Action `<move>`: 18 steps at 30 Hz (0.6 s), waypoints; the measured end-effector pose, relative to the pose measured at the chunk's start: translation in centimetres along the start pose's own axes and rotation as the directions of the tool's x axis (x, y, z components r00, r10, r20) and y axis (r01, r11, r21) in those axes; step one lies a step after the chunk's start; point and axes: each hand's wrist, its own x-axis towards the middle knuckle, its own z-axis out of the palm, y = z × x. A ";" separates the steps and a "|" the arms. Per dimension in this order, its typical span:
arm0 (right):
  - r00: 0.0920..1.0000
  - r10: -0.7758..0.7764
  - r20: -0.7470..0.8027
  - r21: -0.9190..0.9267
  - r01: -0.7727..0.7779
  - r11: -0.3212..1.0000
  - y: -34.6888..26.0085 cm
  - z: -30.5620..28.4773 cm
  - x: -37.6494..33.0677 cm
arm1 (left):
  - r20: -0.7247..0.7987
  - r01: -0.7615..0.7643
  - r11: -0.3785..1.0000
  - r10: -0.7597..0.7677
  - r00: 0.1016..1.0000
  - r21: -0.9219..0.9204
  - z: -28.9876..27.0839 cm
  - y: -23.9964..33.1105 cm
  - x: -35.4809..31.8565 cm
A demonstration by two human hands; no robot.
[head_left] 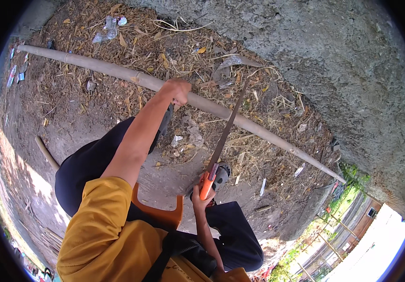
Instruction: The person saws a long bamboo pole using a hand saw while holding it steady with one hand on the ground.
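Note:
A long bamboo pole (pixel 104 67) stretches across the view from the upper left to the lower right. Near its middle, my left hand (pixel 178 90) is closed around it. My right hand (pixel 203 193) grips the orange handle of a hand saw (pixel 224 134). The saw's long, brownish blade points away from me and lies across the pole, to the right of my left hand; whether its teeth touch the bamboo I cannot tell. Part of the saw handle is hidden by my right fingers.
An orange plastic stool (pixel 160 211) is beneath me, between my legs. A rough grey wall (pixel 334 56) rises at the far right. Dry leaves, straw and plastic scraps (pixel 111 29) litter the dirt ground. A short bamboo piece (pixel 46 151) lies by my left knee.

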 end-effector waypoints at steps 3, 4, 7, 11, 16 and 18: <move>1.000 0.003 0.004 0.019 -0.003 1.000 -0.7 0.5 3.6 | 0.029 0.002 1.000 -0.002 1.000 0.014 -0.4 0.2 -0.5; 0.999 0.022 0.024 0.084 -0.024 0.996 -0.7 0.8 4.9 | 0.011 -0.001 1.000 0.001 1.000 0.022 -0.2 0.2 -0.3; 0.998 0.063 -0.017 0.139 -0.060 0.988 -0.6 1.0 4.5 | 0.004 0.006 1.000 -0.006 1.000 0.014 0.0 0.1 -0.3; 0.997 -0.071 0.005 0.142 0.069 0.988 1.9 0.0 -0.3 | 0.038 0.015 1.000 -0.016 0.999 0.019 0.3 0.4 -0.4; 0.986 0.153 0.065 0.115 -0.160 0.980 0.1 -0.2 5.2 | 0.028 0.017 1.000 -0.017 0.999 0.015 -0.3 0.3 -0.7; 0.991 0.129 0.039 0.089 -0.132 0.987 -0.4 -0.2 4.6 | 0.033 0.017 0.999 -0.018 0.999 0.030 -0.3 0.3 -0.8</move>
